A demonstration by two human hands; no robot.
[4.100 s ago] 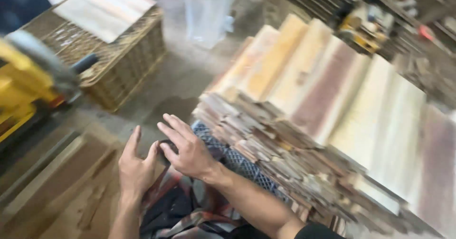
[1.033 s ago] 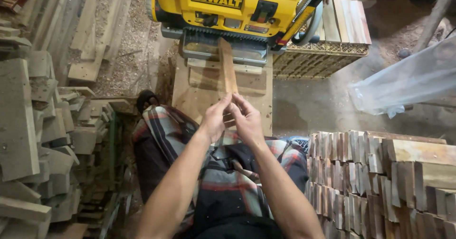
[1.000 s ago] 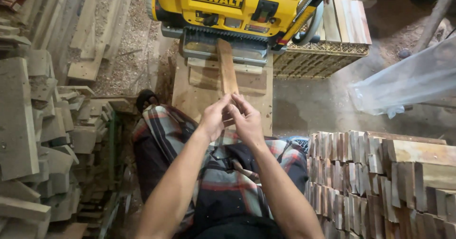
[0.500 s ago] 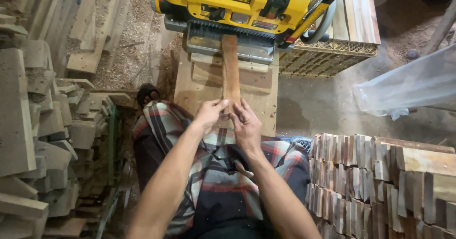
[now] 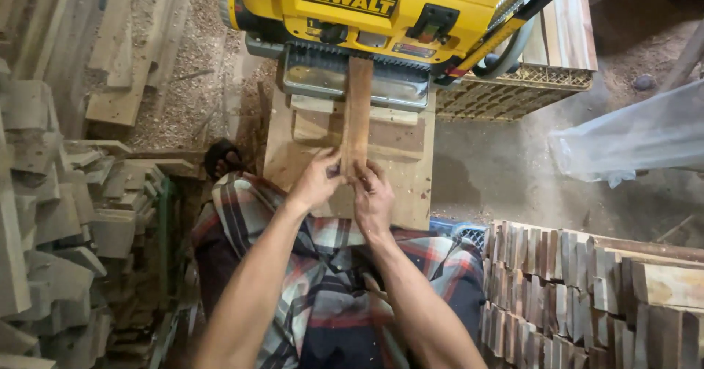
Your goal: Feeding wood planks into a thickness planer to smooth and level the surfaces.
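At the far left we see a heap of rough wood blocks [image 5: 51,215], grey and stacked unevenly, with sawdust on the floor beyond it. Our left forearm rises from the near edge and angles up to the right, wrist slightly bent; the left hand [image 5: 317,183] curls over the near end of a narrow reddish-brown wood strip [image 5: 357,112], fingers closed on its left edge. The right hand [image 5: 372,197] sits just beside it — thumb and fingers clamped on the same end from the right, the two hands touching over the strip. The strip lies flat on the plywood counter [image 5: 407,171] and runs away from us, its far end inside the mouth of the yellow planer [image 5: 374,17]. Beneath our arms is a plaid cloth over our lap. To the right of the planer stands a woven basket [image 5: 513,90] holding boards, then a clear plastic sheet [image 5: 631,138]. Near right — a tight stack of trimmed boards [image 5: 587,296], ends up.
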